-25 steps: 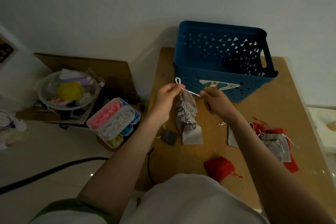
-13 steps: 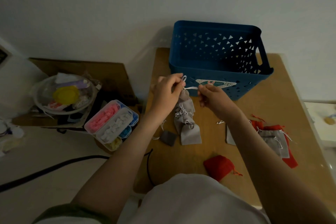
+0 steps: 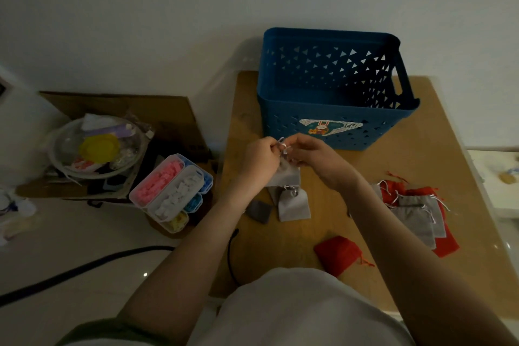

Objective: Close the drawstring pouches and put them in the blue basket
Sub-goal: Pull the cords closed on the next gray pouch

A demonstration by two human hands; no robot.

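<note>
There, both hands met just near of the basket (image 3: 337, 109), a boxy blue plastic tub with rounded corners and triangular holes, standing at the far side of the smooth wooden table (image 3: 438, 166). The left hand (image 3: 259, 160) pinched the thin white cord (image 3: 281, 143), and the right hand (image 3: 314, 159) pinched at the gathered mouth of a soft grey cloth pouch (image 3: 284, 179) hanging between them. A flat second pouch (image 3: 295, 205) lay just below, a plump red pouch (image 3: 337, 255) sat nearer, and a limp heap (image 3: 415, 211) of grey and red ones lay right.
</note>
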